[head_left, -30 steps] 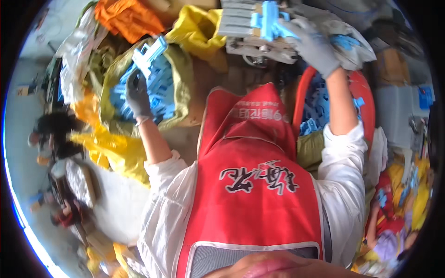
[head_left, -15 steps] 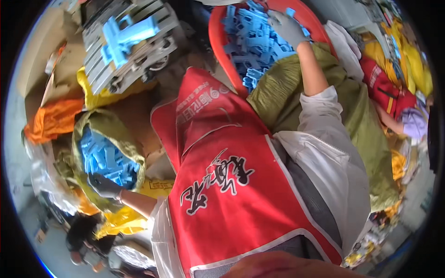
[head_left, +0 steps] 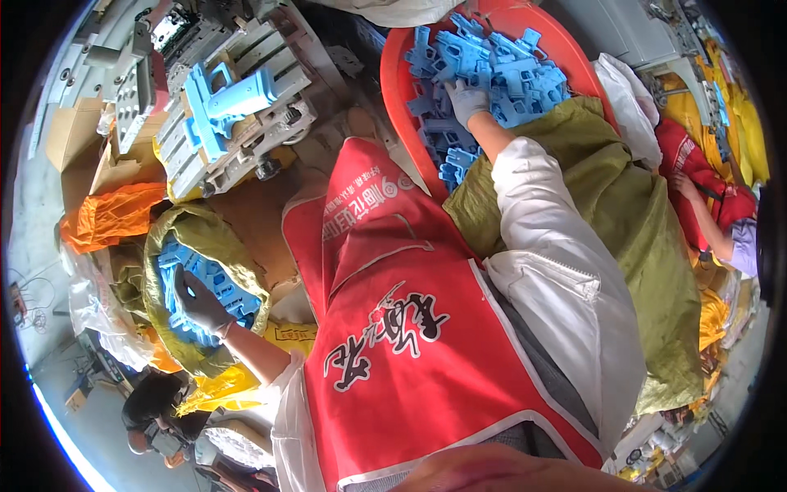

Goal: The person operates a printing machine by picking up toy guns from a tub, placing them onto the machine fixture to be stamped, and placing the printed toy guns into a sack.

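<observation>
Slatted grey bench (head_left: 283,51) bears blue gun-shaped piece (head_left: 238,97). Red tub (head_left: 395,90), olive sack (head_left: 201,221) flank worker (head_left: 459,385), presumably for reach; right hand (head_left: 470,102) among tub's blue parts (head_left: 525,75), left hand (head_left: 203,308) at sack's; grips unclear.

Pale-blue pieces (head_left: 525,78), red tub (head_left: 574,53), olive-green sack (head_left: 607,205), grey gloves (head_left: 469,102), white sleeves (head_left: 566,246), red apron (head_left: 459,394) with white-edged black characters (head_left: 355,373).
</observation>
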Demonstrator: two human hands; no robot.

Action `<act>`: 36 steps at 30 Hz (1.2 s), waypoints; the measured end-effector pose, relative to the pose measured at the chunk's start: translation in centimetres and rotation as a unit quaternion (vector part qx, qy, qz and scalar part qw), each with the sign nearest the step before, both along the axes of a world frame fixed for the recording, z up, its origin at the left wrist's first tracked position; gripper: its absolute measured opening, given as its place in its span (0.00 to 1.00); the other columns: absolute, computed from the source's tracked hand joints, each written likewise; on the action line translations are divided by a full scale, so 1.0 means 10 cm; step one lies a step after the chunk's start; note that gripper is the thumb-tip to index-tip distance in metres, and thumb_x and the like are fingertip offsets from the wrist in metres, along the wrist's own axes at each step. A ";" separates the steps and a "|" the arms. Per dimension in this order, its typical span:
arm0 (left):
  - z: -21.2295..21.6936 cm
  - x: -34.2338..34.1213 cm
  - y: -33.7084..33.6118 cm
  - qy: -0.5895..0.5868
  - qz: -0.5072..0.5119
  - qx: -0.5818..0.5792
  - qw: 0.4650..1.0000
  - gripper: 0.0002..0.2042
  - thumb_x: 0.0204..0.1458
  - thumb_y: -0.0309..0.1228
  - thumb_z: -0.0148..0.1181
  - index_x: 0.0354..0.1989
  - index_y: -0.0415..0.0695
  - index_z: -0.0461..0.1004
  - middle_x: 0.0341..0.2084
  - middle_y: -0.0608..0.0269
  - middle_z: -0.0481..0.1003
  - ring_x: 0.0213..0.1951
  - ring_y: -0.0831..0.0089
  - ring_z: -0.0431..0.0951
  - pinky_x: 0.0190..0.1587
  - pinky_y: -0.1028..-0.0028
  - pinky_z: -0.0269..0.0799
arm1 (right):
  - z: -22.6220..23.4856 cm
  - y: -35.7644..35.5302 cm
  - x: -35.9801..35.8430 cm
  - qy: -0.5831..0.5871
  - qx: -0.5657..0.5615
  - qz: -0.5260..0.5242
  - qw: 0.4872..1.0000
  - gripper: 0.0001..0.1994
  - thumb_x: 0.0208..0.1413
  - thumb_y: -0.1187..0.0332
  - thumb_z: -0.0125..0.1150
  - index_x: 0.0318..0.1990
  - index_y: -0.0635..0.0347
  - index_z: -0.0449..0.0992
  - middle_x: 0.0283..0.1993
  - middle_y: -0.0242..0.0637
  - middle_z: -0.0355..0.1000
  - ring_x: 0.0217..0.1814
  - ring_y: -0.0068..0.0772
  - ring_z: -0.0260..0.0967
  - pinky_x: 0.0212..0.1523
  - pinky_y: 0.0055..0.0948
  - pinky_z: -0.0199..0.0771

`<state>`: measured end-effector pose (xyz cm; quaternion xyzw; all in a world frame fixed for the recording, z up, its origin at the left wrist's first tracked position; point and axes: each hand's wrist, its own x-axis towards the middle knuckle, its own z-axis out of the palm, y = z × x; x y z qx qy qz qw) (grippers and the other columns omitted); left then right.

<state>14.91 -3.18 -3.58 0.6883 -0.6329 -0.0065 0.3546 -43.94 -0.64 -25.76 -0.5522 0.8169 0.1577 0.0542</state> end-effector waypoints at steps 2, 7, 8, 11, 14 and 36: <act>-0.01 0.07 0.01 -0.003 -0.003 -0.011 1.000 0.12 0.60 0.29 0.50 0.47 0.37 0.75 0.44 0.57 0.77 0.45 0.68 0.77 0.49 0.72 0.71 | 0.15 -0.01 0.02 0.001 -0.066 0.045 0.997 0.27 0.52 0.70 0.48 0.63 0.45 0.60 0.52 0.39 0.66 0.48 0.44 0.72 0.42 0.41 0.74; -0.10 0.15 0.03 0.049 -0.005 -0.032 0.998 0.12 0.59 0.28 0.51 0.46 0.36 0.75 0.43 0.57 0.77 0.44 0.68 0.77 0.48 0.71 0.72 | 0.48 0.32 -0.26 -0.194 -0.329 -0.048 0.923 0.18 0.47 0.69 0.51 0.49 0.51 0.68 0.53 0.44 0.66 0.51 0.53 0.67 0.50 0.46 0.69; -0.19 0.22 -0.02 0.045 -0.012 -0.041 0.998 0.11 0.58 0.27 0.53 0.45 0.36 0.76 0.43 0.57 0.78 0.44 0.68 0.77 0.48 0.71 0.72 | 0.45 0.43 -0.35 -0.205 -0.259 -0.075 0.941 0.21 0.45 0.69 0.53 0.51 0.52 0.69 0.55 0.47 0.65 0.54 0.54 0.65 0.52 0.46 0.68; -0.19 0.07 -0.25 0.047 -0.061 -0.050 0.996 0.10 0.55 0.25 0.54 0.44 0.38 0.77 0.42 0.56 0.78 0.44 0.67 0.77 0.48 0.71 0.71 | 0.03 0.92 -0.69 -0.203 -0.173 -0.108 0.958 0.23 0.46 0.65 0.59 0.54 0.53 0.71 0.53 0.51 0.69 0.57 0.55 0.64 0.58 0.41 0.64; 0.07 -0.23 -0.36 0.045 -0.106 -0.083 0.990 0.11 0.54 0.25 0.55 0.44 0.41 0.77 0.41 0.56 0.78 0.45 0.66 0.77 0.49 0.71 0.70 | 0.53 0.89 -0.59 -0.232 -0.157 -0.135 0.950 0.24 0.45 0.65 0.59 0.54 0.56 0.71 0.54 0.51 0.68 0.55 0.53 0.66 0.54 0.44 0.66; 0.72 -0.98 -1.11 0.194 -0.339 -0.027 0.920 0.14 0.48 0.24 0.62 0.45 0.40 0.74 0.40 0.61 0.78 0.40 0.73 0.79 0.45 0.75 0.72 | 2.64 -0.27 1.53 -0.770 -0.506 0.090 0.378 0.17 0.60 0.70 0.54 0.55 0.66 0.67 0.55 0.39 0.66 0.53 0.28 0.66 0.54 0.29 0.70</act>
